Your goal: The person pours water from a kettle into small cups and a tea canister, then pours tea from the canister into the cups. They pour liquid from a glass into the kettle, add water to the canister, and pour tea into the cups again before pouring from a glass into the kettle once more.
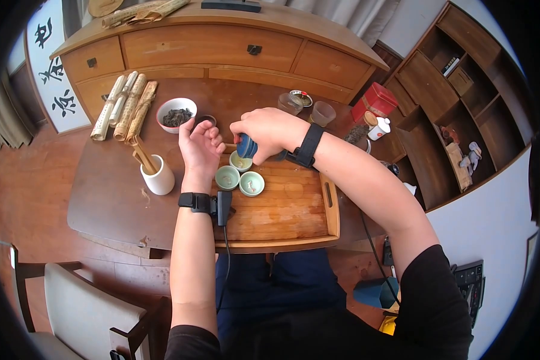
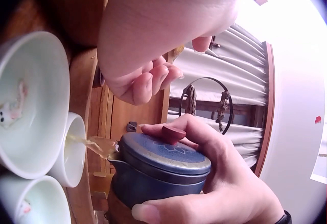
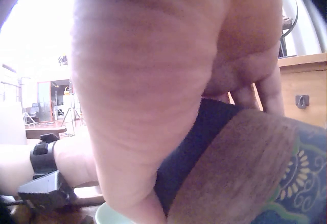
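Note:
My right hand [image 1: 270,133] grips a blue lidded teapot [image 2: 156,183], tipped on its side over the cups. In the left wrist view its blue lid [image 2: 166,155] has a red knob, and a thin yellowish stream of tea [image 2: 76,140] runs from the spout into a pale green cup [image 2: 74,157]. Two more such cups, a left one [image 1: 227,177] and a right one [image 1: 252,184], stand close beside it on the wooden tray [image 1: 288,216]. My left hand [image 1: 199,147] hovers left of the teapot, fingers loosely curled, holding nothing.
Left of the tray stand a white holder [image 1: 159,177] with wooden tools and a bowl [image 1: 175,113] of dark tea leaves. Rolled scrolls [image 1: 126,108] lie behind. Glass cups [image 1: 323,113], a red box [image 1: 375,101] and a white jar [image 1: 379,128] stand at the back right.

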`<state>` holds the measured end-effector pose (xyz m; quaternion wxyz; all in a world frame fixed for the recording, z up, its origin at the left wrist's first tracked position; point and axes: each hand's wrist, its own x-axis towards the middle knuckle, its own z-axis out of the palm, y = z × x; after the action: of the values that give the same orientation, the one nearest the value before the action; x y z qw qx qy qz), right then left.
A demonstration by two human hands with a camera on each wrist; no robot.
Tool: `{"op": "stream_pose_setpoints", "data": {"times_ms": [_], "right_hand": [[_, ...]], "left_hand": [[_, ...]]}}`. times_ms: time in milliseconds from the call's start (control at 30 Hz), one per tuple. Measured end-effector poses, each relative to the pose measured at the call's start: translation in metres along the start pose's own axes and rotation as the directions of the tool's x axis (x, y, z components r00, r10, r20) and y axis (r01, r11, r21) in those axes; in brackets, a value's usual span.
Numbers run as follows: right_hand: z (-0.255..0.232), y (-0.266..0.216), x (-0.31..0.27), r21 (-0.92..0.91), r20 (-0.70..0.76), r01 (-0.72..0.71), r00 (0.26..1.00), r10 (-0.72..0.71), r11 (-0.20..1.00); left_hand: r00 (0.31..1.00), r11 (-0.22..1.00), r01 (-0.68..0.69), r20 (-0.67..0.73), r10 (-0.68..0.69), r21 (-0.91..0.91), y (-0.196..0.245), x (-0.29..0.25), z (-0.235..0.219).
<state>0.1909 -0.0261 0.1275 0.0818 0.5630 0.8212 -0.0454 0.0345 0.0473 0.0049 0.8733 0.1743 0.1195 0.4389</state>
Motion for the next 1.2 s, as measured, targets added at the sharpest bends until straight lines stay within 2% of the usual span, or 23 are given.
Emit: {"op": "stream_pose_setpoints", "data": {"times_ms": [367, 633, 900, 1200], "right_hand": [[-0.001, 0.008, -0.004, 0.063, -0.008, -0.002, 1.0, 0.002, 0.998], [0.01, 0.028, -0.024, 0.248, -0.164, 0.101, 0.985, -0.061, 0.963], [0.003, 0.011, -0.046, 0.283, -0.155, 0.129, 0.984, -0.087, 0.95], [0.005, -0.017, -0.048, 0.256, -0.012, 0.109, 0.994, -0.109, 0.961]], "left_hand": [[1.0, 1.0, -0.001, -0.014, 0.001, 0.004, 0.0, 0.0, 0.001], [1.0, 1.0, -0.001, -0.014, 0.001, 0.002, 0.0, -0.001, 0.002], [1.0, 1.0, 0.007, -0.021, -0.007, 0.014, -0.001, 0.0, 0.001], [0.999, 0.999, 0.009, -0.033, -0.008, 0.033, -0.001, 0.0, 0.002]]}}
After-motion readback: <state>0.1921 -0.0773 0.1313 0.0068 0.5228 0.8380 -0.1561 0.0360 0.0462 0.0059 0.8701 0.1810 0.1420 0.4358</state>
